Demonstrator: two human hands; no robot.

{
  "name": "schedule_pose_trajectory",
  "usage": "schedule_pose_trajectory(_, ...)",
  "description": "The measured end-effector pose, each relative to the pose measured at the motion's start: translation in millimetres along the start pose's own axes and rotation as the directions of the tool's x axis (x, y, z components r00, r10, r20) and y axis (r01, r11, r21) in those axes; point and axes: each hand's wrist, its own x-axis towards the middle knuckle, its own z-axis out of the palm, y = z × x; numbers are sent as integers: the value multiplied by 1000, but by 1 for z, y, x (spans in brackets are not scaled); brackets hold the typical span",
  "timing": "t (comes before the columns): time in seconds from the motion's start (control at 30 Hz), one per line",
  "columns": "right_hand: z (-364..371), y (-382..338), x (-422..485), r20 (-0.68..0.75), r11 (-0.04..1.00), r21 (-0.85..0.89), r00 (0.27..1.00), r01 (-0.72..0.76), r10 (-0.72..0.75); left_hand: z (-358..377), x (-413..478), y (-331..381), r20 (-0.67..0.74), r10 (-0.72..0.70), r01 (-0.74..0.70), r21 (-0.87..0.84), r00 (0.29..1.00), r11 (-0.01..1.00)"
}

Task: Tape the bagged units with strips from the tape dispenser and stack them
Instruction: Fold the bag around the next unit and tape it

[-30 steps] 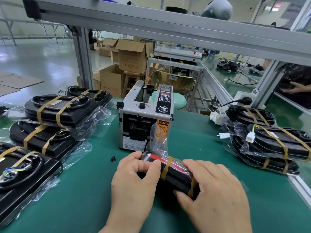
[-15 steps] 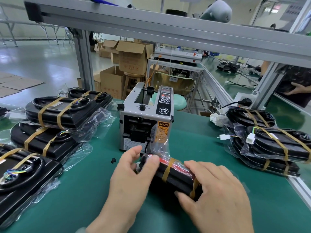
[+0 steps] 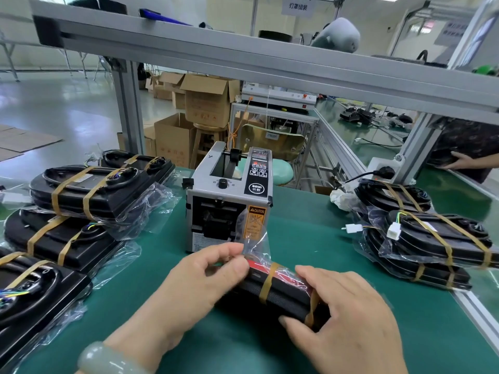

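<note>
Green-matted counter [image 3: 310, 238] w/ a silver box-shaped tape dispenser [image 3: 229, 201] at centre-back. Left of it, black units in clear bags [image 3: 89, 190] w/ tan tape strips lie stacked & overlapping; on the right, a similar taped stack [image 3: 432, 238], w/ a crumpled white wad [image 3: 340, 198] & white socket block [image 3: 382, 168] behind it. One more taped black bagged unit [image 3: 280, 290] is just in front of the dispenser.

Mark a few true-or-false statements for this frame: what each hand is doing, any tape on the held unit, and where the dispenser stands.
1. The left hand pinches the clear plastic bag at its loose end. True.
2. The right hand hangs free, holding nothing. False: it holds the right end of the black bagged unit.
3. That unit carries no tape. False: two tan tape strips wrap it.
4. The grey boxy tape dispenser stands just behind the unit. True.
</note>
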Motion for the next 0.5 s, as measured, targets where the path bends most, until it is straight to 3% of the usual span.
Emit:
schedule_pose_trajectory(0.1,1,4,2,-48,998,33,998,52,-51,7,-2,1,0,57,-56,125,998,991)
schedule_pose_trajectory(0.27,1,3,2,-360,937,310,932,161,-41,0,7,2,-12,-8,7,-86,1000,996)
schedule_pose_trajectory(0.33,1,5,2,-477,938,285,878,197,-39,-3,9,2,13,-19,21,-127,1000,992)
schedule_pose_trajectory(0.4,6,11,2,-460,950,253,886,184,-49,-6,9,2,44,-39,46,-169,998,985)
schedule_pose_trajectory(0.5,12,22,2,-200,900,428,980,80,8,-11,11,0,56,-89,99,-212,994,972)
